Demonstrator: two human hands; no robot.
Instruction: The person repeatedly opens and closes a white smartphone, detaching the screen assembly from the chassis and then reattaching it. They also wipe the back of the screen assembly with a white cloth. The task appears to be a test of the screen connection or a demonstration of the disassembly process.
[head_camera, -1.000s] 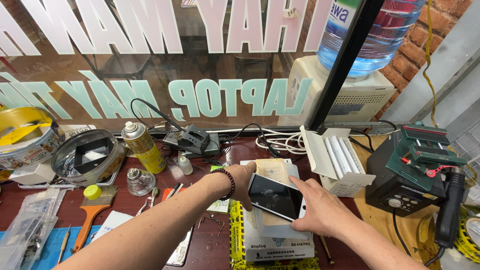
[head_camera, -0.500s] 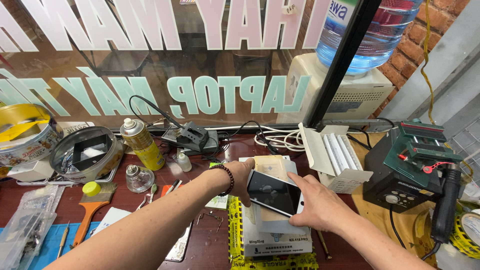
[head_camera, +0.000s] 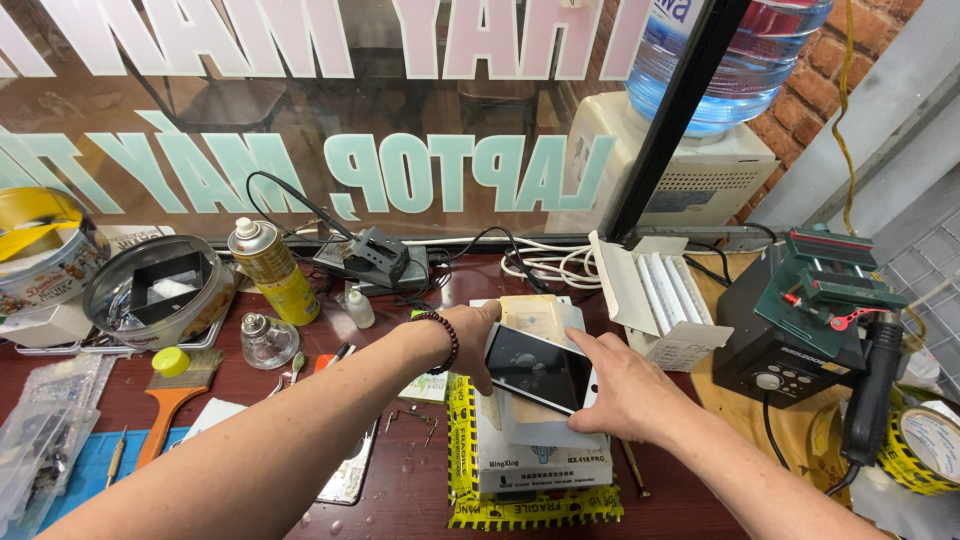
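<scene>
A smartphone (head_camera: 540, 366) with a dark screen and white frame lies tilted on top of a small white box-shaped machine (head_camera: 540, 450) wrapped in yellow striped tape. My left hand (head_camera: 476, 335), a bead bracelet on its wrist, grips the phone's left edge. My right hand (head_camera: 618, 390) holds the phone's right edge and lower corner. A tan plate (head_camera: 540, 318) on the machine shows just behind the phone.
A yellow spray can (head_camera: 270, 268), a small glass bottle (head_camera: 265, 340), a round metal tin (head_camera: 160, 290) and an orange-handled brush (head_camera: 175, 385) are at the left. An open white box (head_camera: 660, 300) and a dark green-topped station (head_camera: 800, 320) are at the right. A glass window runs behind.
Both hands and the phone have shifted slightly away from me over the machine; the grip on the phone is unchanged.
</scene>
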